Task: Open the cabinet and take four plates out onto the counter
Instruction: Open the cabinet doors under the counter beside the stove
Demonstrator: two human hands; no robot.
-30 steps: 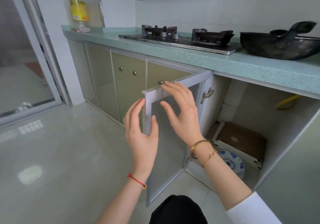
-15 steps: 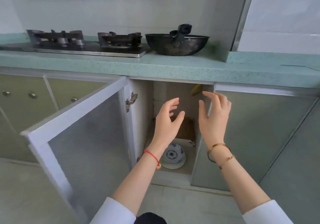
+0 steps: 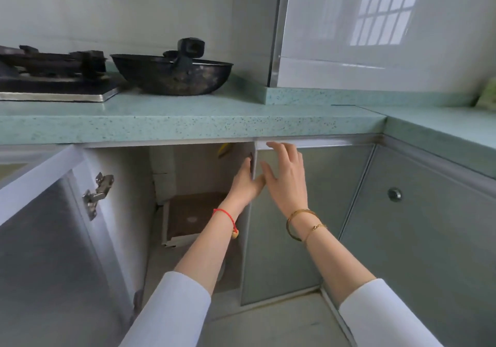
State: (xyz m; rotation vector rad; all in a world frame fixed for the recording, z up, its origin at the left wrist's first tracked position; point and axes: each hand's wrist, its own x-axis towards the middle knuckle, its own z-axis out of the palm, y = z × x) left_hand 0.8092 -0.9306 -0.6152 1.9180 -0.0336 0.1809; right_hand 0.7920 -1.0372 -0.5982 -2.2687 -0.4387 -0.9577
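My left grip [image 3: 245, 183] is hooked round the free edge of the second pale grey-green frosted cabinet door [image 3: 303, 228], fingers tucked behind it and out of sight, thumb at the front; my right grip [image 3: 287, 177] lies spread and unclenched, fingertips up on the door's silver top rail, holding nothing. This door looks all but closed, so I judge I am only starting to pull it. The left-hand door of the same make [image 3: 51, 239] stands wide, its metal hinge [image 3: 96, 193] bare. Inside the cupboard I can see a brown board in a white frame [image 3: 192, 217] on the floor of it, and something yellow [image 3: 225, 150] high at the back. No plates show from here: my left forearm crosses the low front part of the opening, and they may lie behind it. None stands on the speckled turquoise stone worktop [image 3: 188, 123], which carries a black iron wok [image 3: 171, 74] beside the black gas hob [image 3: 53, 78]. So the opening is half done; all four plates are left to fetch.
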